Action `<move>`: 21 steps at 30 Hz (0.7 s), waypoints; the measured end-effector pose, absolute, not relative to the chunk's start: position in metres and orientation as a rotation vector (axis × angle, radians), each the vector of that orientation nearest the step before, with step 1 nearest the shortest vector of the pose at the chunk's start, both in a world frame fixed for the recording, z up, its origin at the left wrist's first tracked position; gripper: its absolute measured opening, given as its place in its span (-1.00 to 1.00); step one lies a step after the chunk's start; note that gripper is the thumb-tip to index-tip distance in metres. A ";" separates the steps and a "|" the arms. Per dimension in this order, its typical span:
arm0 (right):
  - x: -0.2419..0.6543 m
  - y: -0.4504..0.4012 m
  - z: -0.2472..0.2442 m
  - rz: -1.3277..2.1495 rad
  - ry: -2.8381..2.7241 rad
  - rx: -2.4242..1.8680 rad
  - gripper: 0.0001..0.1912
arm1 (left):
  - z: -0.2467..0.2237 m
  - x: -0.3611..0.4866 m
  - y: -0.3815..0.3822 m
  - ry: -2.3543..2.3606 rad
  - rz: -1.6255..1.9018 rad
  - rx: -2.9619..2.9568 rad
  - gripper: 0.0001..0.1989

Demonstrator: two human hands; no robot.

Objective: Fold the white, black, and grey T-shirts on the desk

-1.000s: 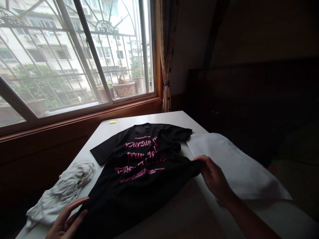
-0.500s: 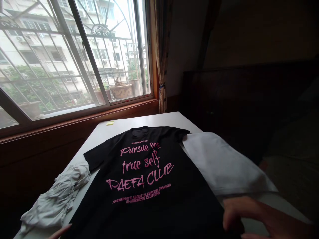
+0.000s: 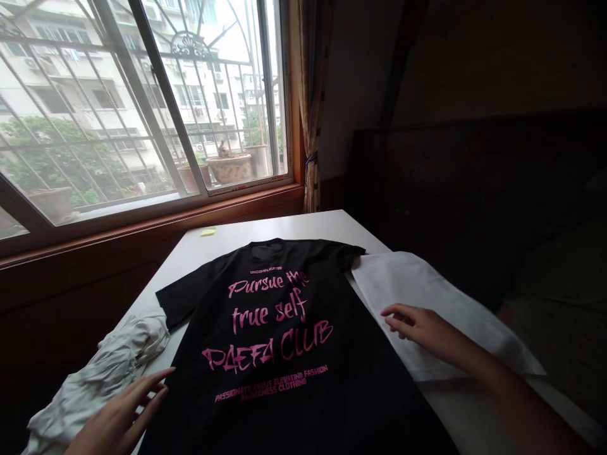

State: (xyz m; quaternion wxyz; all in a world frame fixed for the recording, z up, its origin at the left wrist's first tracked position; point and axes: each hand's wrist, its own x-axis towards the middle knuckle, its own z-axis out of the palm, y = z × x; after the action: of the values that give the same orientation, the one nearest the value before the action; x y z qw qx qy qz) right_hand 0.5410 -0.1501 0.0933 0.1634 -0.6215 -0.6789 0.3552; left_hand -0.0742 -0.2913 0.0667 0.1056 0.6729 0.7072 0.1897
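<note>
A black T-shirt [image 3: 277, 347] lies spread over the middle of the desk [image 3: 308, 224], its neckline toward the far end and its lower part running out at the bottom of the view. Pink lettering covers its front, with "UNCOMPLICATED" in small print at the top, then "Pursue the true self" and "PAEFA CLUB" in large brush-like strokes, and two small lines beneath. Both short sleeves stretch outward. The left hand [image 3: 118, 414] is at the shirt's left edge, thumb and fingers parted and slightly bent; it grips nothing, and whether the fingertips touch the fabric I cannot tell. The right hand [image 3: 410, 325] is in front of a white sheet [image 3: 446, 291], just beside the shirt's right edge, its fingers loosely curled with nothing held. The sheet lies on the right side of the desk, one corner meeting the right sleeve. On the left, a crumpled white cloth [image 3: 102, 376] rests near the desk's edge, close to the left sleeve and partly behind the left hand. A yellow note [image 3: 208, 232] lies near the desk's far left corner. Beyond stand a window [image 3: 164, 107] with a barred railing outside, a patterned plant pot [image 3: 230, 169] behind the glass, and a tied curtain [image 3: 311, 126].
</note>
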 end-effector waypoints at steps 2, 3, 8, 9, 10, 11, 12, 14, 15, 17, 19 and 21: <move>0.536 -0.130 0.085 1.065 -1.887 -1.803 -0.48 | 0.070 -0.061 -0.267 2.007 0.521 2.056 -0.53; 0.533 -0.120 0.082 1.083 -1.883 -1.808 -0.47 | 0.070 -0.053 -0.257 1.976 0.494 2.107 -0.53; 0.503 -0.085 0.063 0.796 -2.111 -1.695 -0.52 | 0.059 -0.003 -0.226 1.831 0.406 2.285 -0.60; 0.496 -0.080 0.058 0.709 -2.153 -1.687 -0.49 | 0.056 0.006 -0.223 1.806 0.394 2.297 -0.61; 0.489 -0.076 0.054 0.643 -2.180 -1.702 -0.44 | 0.052 0.013 -0.221 1.789 0.370 2.300 -0.60; 0.482 -0.073 0.049 0.597 -2.194 -1.737 -0.40 | 0.049 0.018 -0.220 1.778 0.326 2.294 -0.58; 0.476 -0.071 0.044 0.566 -2.199 -1.779 -0.38 | 0.047 0.021 -0.220 1.781 0.267 2.277 -0.54; 0.466 -0.070 0.037 0.525 -2.196 -1.839 -0.41 | 0.046 0.021 -0.222 1.828 0.146 2.214 -0.44; 0.462 -0.071 0.035 0.522 -2.199 -1.838 -0.44 | 0.046 0.019 -0.224 1.859 0.101 2.175 -0.41; 0.458 -0.077 0.033 0.579 -2.221 -1.763 -0.51 | 0.051 0.011 -0.231 1.893 0.067 2.105 -0.38; 0.457 -0.087 0.035 0.691 -2.247 -1.647 -0.58 | 0.058 0.004 -0.240 1.862 0.072 2.055 -0.38; 0.456 -0.101 0.040 0.817 -2.272 -1.543 -0.64 | 0.062 -0.003 -0.251 1.810 0.075 2.017 -0.39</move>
State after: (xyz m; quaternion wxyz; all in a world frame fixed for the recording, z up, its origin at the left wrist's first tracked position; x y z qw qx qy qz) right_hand 0.4561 -0.1009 0.0396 0.1379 -0.5333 -0.7853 0.2826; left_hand -0.0025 -0.2507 0.0616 0.2137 0.7268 0.6522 0.0271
